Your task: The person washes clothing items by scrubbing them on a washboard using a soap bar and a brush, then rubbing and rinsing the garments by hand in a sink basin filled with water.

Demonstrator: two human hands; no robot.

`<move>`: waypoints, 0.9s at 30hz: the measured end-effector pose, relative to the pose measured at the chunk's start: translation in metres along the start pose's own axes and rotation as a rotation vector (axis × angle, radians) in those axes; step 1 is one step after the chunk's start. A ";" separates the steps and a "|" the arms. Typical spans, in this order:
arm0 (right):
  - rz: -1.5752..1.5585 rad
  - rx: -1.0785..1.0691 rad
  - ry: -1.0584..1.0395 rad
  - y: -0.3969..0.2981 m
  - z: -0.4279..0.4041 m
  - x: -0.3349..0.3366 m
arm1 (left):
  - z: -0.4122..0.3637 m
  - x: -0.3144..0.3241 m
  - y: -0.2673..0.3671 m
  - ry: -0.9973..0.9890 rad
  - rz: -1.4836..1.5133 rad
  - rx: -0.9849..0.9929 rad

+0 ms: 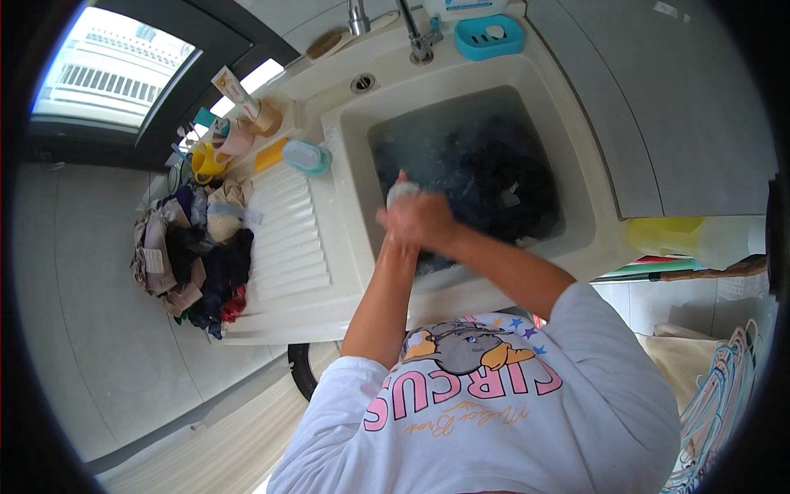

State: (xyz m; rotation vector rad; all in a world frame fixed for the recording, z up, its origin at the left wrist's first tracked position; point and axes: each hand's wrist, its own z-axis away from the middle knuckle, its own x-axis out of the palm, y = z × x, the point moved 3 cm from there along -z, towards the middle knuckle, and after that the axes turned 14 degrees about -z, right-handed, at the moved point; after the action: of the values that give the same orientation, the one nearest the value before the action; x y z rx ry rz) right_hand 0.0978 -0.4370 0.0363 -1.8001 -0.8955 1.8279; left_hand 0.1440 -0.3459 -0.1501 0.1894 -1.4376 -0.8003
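My right hand (426, 217) is blurred and lies across my left hand near the wrist, over the left front part of the sink basin (583, 179). Most of my left hand (402, 178) is hidden beneath it; a fingertip shows beyond. Between the two is a small whitish thing (402, 192), perhaps foam or cloth; I cannot tell which hand holds it. Cloudy water (426, 136) stands in the basin. Dark wet clothes (500, 185) are soaking in it, right of my hands, with a small pale patch on top.
Left of the basin is a ribbed washboard (290, 241). A heap of clothes (179, 247) hangs over its far left edge. A clothes brush (299, 154), yellow soap bar (270, 154) and cups (208, 162) stand behind. A faucet (421, 46) and blue soap dish (489, 38) line the back rim.
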 end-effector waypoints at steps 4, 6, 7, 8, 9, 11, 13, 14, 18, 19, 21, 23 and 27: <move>-0.180 0.223 0.367 0.089 -0.025 -0.019 | 0.019 0.139 0.018 0.119 -0.590 -0.564; -0.269 0.016 0.429 0.051 -0.016 -0.006 | 0.021 0.132 0.027 0.128 -0.565 -0.556; -0.362 -0.179 0.500 0.031 -0.010 -0.002 | 0.024 0.131 0.031 0.127 -0.548 -0.559; -0.367 -0.183 0.488 0.025 -0.009 0.003 | 0.024 0.130 0.034 0.128 -0.531 -0.564; -0.399 -0.175 0.501 0.022 -0.005 0.010 | 0.028 0.128 0.036 0.128 -0.515 -0.577; -0.441 -0.157 0.497 0.029 -0.002 0.015 | 0.029 0.126 0.039 0.135 -0.481 -0.605; -0.249 0.401 0.406 0.089 -0.022 -0.006 | 0.031 0.130 0.040 0.124 -0.457 -0.629; -0.342 0.371 0.468 0.112 -0.024 -0.010 | 0.031 0.141 0.040 0.199 -0.500 -0.660; -0.670 0.339 0.692 0.162 -0.035 -0.021 | 0.021 0.114 0.033 0.162 -0.693 -0.591; -0.702 0.318 0.681 0.160 -0.034 -0.022 | 0.021 0.115 0.036 0.174 -0.663 -0.576; -0.810 0.270 0.570 0.141 -0.031 -0.029 | 0.013 0.107 0.038 0.095 -0.478 -0.495; -0.584 0.227 0.542 0.119 -0.027 -0.030 | 0.020 0.120 0.041 0.178 -0.448 -0.486; -0.278 -0.281 0.436 0.022 0.001 0.015 | 0.014 0.084 0.024 0.180 -0.317 -0.578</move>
State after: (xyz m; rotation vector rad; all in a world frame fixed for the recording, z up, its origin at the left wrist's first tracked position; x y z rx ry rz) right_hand 0.0988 -0.4421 0.0097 -2.0092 -1.1927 1.1225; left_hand 0.1339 -0.3725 -0.0665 0.0417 -0.9692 -1.3885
